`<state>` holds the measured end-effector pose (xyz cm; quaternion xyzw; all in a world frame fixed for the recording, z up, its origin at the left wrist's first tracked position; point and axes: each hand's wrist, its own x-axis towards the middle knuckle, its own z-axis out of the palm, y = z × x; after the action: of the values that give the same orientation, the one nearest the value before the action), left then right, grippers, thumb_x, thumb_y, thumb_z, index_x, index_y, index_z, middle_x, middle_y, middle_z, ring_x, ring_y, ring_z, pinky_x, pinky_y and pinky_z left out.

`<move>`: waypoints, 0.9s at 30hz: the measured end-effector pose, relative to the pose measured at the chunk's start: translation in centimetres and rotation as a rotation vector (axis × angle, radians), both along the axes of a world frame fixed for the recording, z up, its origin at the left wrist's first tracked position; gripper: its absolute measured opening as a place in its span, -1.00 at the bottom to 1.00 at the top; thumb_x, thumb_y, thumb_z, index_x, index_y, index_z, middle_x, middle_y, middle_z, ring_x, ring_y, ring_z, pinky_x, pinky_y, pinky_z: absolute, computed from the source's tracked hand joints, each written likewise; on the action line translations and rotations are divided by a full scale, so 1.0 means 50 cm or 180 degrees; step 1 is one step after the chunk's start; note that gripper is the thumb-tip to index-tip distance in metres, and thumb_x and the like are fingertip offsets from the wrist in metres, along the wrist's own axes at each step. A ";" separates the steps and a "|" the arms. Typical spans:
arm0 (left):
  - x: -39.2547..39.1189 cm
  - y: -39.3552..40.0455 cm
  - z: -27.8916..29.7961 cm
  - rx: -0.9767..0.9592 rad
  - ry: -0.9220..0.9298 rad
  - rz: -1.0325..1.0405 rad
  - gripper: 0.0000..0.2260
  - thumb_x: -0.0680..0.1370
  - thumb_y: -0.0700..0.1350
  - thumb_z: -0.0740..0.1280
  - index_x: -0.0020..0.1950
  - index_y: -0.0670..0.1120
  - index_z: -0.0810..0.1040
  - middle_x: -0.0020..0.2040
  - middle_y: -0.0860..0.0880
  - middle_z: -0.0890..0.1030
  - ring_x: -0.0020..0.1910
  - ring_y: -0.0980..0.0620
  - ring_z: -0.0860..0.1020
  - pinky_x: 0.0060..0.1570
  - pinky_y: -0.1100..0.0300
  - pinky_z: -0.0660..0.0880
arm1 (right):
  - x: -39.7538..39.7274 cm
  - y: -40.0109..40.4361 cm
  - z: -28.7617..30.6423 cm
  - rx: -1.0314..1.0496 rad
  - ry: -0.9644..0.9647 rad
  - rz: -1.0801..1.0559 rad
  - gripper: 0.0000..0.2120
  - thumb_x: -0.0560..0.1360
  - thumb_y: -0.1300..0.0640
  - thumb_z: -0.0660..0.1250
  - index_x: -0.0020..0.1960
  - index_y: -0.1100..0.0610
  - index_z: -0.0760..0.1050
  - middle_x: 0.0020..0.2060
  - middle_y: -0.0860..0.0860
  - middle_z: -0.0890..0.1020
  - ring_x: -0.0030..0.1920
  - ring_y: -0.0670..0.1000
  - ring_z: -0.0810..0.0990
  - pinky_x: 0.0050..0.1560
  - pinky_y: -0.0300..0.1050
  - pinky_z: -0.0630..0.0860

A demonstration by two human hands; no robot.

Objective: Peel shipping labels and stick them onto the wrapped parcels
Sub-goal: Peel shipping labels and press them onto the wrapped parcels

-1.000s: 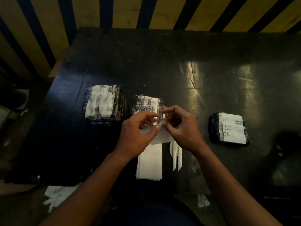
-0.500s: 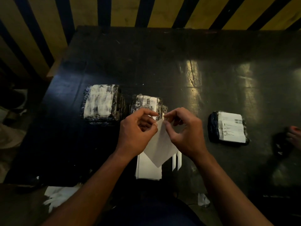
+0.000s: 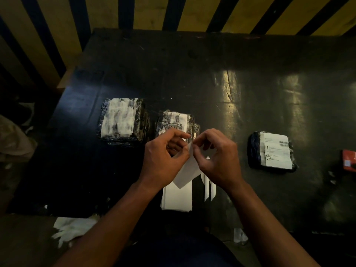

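i see my left hand (image 3: pixel 163 158) and my right hand (image 3: pixel 217 158) meeting over the near middle of the dark worktop (image 3: pixel 212 74), both pinching the top corner of one white label sheet (image 3: pixel 187 170) between thumb and fingertips. the sheet hangs tilted, its lower corner pointing down over a stack of blank white label sheets (image 3: pixel 176 197) lying flat near the worktop's front edge. just right of that stack lie a few narrow white strips (image 3: pixel 209 187), partly hidden by my right wrist.

the only print i can make out is on the labelled parcel (image 3: pixel 272 151) to the right, a dark wrapped bundle lying flat with a white shipping label on top: a barcode sits at its upper right corner and lines of small text run below, too small to read. well apart from it, on the left, lies a larger wrapped parcel (image 3: pixel 122 120) in clear film with a smeared white patch on top, no writing legible. just beside that, directly beyond my fingertips, sits a smaller wrapped parcel (image 3: pixel 176 122), also film-covered, with dark blurred marks on its white patch that i cannot read.

at the right edge a red box (image 3: pixel 349 160) shows partly, its markings unclear. crumpled white paper scraps (image 3: pixel 72 230) lie on the floor below the worktop's front left. behind the worktop runs a wall of yellow and dark stripes (image 3: pixel 173 12).
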<state>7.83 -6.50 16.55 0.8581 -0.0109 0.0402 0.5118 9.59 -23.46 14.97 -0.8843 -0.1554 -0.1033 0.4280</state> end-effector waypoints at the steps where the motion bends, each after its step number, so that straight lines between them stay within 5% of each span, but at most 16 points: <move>1: -0.001 0.000 0.000 -0.0010 -0.0018 -0.0001 -0.75 0.50 -0.18 0.53 0.15 -0.01 0.63 -0.09 0.11 0.67 -0.10 0.18 0.66 -0.13 0.31 0.63 | -0.001 0.001 -0.001 0.0047 0.0029 0.0004 -0.90 0.44 0.21 0.47 -0.11 0.12 0.55 -0.19 -0.04 0.59 -0.19 -0.05 0.53 -0.21 -0.02 0.55; 7: -0.006 -0.003 -0.002 0.0169 -0.0309 0.0153 -0.74 0.51 -0.11 0.50 0.18 -0.04 0.62 -0.03 0.11 0.66 -0.08 0.19 0.64 -0.12 0.31 0.63 | -0.011 0.009 0.006 0.0956 0.0618 -0.0238 -0.83 0.46 0.24 0.51 -0.05 0.12 0.53 -0.19 -0.08 0.61 -0.19 -0.02 0.59 -0.21 -0.17 0.60; 14: -0.015 -0.007 -0.004 0.0406 -0.0755 0.0019 -0.69 0.51 -0.22 0.53 0.22 -0.06 0.60 0.05 0.05 0.66 -0.01 0.22 0.63 -0.06 0.42 0.57 | -0.014 0.017 0.009 0.1981 0.1401 -0.0557 -0.81 0.48 0.25 0.53 0.03 0.21 0.57 -0.10 0.10 0.70 -0.08 0.10 0.71 -0.02 0.06 0.70; 27: -0.026 -0.009 -0.009 0.0373 -0.0875 -0.0064 -0.68 0.50 -0.29 0.52 0.22 -0.11 0.62 0.07 0.00 0.68 0.03 0.16 0.65 0.02 0.42 0.56 | -0.022 0.024 0.023 0.2329 0.1548 -0.0681 -0.81 0.48 0.30 0.51 0.05 0.24 0.58 -0.11 0.09 0.72 -0.09 0.03 0.74 -0.08 -0.16 0.66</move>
<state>6.54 -6.95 16.12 0.8728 -0.0918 0.1514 0.4549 8.49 -22.24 16.14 -0.6845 0.0888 0.0156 0.7234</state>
